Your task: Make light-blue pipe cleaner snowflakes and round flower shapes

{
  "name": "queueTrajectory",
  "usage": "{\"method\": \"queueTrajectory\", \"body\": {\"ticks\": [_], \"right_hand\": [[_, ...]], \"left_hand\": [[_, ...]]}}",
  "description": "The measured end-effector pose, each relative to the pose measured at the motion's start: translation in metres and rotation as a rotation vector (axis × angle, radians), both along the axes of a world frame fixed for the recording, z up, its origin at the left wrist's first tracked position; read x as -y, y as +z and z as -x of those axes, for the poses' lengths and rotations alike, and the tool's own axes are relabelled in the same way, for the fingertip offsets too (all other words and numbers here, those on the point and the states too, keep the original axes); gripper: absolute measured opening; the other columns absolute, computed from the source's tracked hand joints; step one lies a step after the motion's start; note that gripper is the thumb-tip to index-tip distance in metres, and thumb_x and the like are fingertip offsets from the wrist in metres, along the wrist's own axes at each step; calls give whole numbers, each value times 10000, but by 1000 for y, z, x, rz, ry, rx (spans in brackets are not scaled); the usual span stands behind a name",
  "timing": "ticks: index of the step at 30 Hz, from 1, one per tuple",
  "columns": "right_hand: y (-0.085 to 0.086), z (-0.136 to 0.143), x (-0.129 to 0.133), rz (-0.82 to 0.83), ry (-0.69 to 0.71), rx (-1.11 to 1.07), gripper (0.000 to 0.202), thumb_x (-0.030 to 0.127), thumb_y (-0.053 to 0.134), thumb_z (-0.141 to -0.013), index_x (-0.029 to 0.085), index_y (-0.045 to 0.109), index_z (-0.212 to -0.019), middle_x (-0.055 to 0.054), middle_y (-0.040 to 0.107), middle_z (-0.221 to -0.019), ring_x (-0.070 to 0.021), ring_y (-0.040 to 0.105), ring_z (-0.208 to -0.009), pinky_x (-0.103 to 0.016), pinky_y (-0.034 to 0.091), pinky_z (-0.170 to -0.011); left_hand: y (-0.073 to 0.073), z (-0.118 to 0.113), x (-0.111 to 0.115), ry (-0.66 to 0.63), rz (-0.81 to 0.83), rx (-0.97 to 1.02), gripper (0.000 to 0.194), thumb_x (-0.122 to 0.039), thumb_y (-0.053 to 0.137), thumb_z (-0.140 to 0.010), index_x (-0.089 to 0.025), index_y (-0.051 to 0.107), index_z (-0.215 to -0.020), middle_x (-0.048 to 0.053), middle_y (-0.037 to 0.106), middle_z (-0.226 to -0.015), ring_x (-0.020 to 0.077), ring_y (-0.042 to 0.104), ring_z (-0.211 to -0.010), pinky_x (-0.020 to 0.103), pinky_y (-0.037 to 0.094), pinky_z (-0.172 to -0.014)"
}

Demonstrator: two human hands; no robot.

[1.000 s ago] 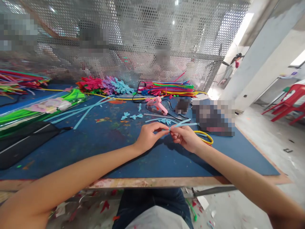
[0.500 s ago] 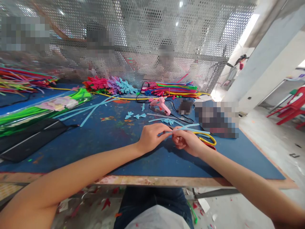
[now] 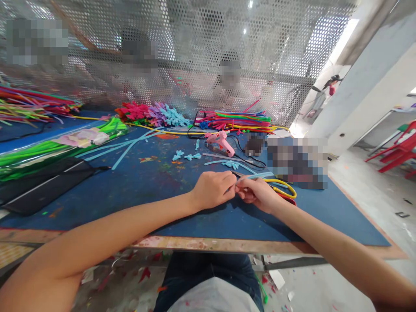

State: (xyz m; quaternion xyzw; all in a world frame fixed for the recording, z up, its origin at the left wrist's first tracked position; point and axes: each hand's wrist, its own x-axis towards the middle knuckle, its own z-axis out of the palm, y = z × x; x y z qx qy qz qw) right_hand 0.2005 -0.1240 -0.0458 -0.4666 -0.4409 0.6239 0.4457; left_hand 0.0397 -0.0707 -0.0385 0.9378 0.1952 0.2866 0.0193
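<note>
Near the front of the blue table, my left hand and my right hand meet at the fingertips. Both are closed in a pinch around a light blue pipe cleaner, mostly hidden by the fingers. Scissors with yellow and red handles lie beside and partly under my right hand. Just beyond the hands are loose light blue pipe cleaners and a small light blue twisted piece. More such pieces lie farther left. A pink glue gun rests behind them.
Green pipe cleaners in plastic and a black pouch lie left. Along the mesh screen are red, purple and blue twisted pieces and a colourful bundle. A black cable runs from the glue gun. Red chairs stand right.
My left hand has turned and its fingers have curled in closer against my right fingertips. The light blue strip that stuck out above my right hand now shows less. The view has shifted slightly.
</note>
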Motion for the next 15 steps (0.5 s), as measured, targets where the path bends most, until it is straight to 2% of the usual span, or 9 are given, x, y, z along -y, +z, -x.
{"method": "queueTrajectory", "body": {"ticks": [2, 5, 7, 9, 11, 12, 13, 14, 15], "right_hand": [[-1, 0, 2, -193, -70, 229, 145, 239, 505, -709, 156, 531, -593, 38, 449, -462, -59, 329, -394, -207, 204, -389], [0, -2, 5, -691, -91, 698, 196, 208, 476, -767, 161, 526, -584, 5, 489, -540, -94, 421, -505, -235, 308, -488], [1, -5, 7, -1075, -15, 959, 231, 190, 450, -808, 159, 524, -591, -9, 487, -558, -103, 408, -528, -254, 301, -518], [3, -10, 8, -1409, 136, 1160, 240, 178, 435, -837, 160, 532, -618, -10, 474, -555, -110, 386, -528, -270, 264, -505], [6, -13, 9, -1605, 295, 1297, 223, 165, 434, -849, 163, 547, -657, -12, 488, -576, -114, 383, -536, -282, 225, -490], [7, -14, 9, -1621, 336, 1324, 218, 162, 434, -850, 164, 549, -665, -12, 496, -584, -114, 383, -538, -284, 216, -487], [8, -14, 9, -1582, 325, 1308, 221, 163, 434, -847, 165, 544, -655, -10, 495, -581, -112, 381, -537, -282, 217, -486], [9, -13, 9, -1485, 268, 1254, 230, 169, 436, -840, 164, 531, -630, -7, 487, -571, -109, 378, -533, -276, 228, -490], [9, -11, 8, -1332, 191, 1163, 236, 180, 441, -827, 164, 514, -603, -3, 478, -560, -104, 378, -530, -267, 246, -495]], "left_hand": [[4, -2, 2, -25, 356, 53, 121, -207, 421, -776, -161, 486, -686, -26, 469, -611, 91, 421, -552, 224, 279, -520], [8, -3, 0, -121, 1055, 107, 128, -209, 406, -734, -164, 400, -615, -54, 341, -519, 64, 312, -446, 189, 222, -434], [10, -3, -4, -187, 1473, 65, 135, -219, 417, -694, -170, 352, -586, -73, 267, -490, 42, 209, -383, 176, 143, -388], [11, -2, -8, -222, 1741, -64, 151, -219, 440, -646, -173, 324, -560, -88, 215, -473, 26, 133, -358, 170, 92, -374], [11, -1, -9, -233, 1853, -226, 153, -234, 436, -630, -177, 319, -550, -95, 183, -467, 22, 98, -352, 170, 86, -366], [10, -1, -9, -234, 1839, -263, 150, -247, 423, -642, -180, 319, -557, -93, 181, -472, 26, 102, -353, 172, 98, -363], [10, -1, -8, -230, 1761, -254, 145, -259, 405, -664, -182, 323, -573, -88, 191, -477, 34, 122, -356, 174, 118, -364], [10, -1, -7, -221, 1609, -205, 143, -267, 387, -693, -182, 331, -592, -79, 217, -486, 44, 161, -366, 178, 151, -371], [9, 0, -7, -208, 1387, -136, 145, -268, 372, -721, -180, 341, -610, -66, 256, -500, 56, 219, -388, 184, 194, -390]]}}
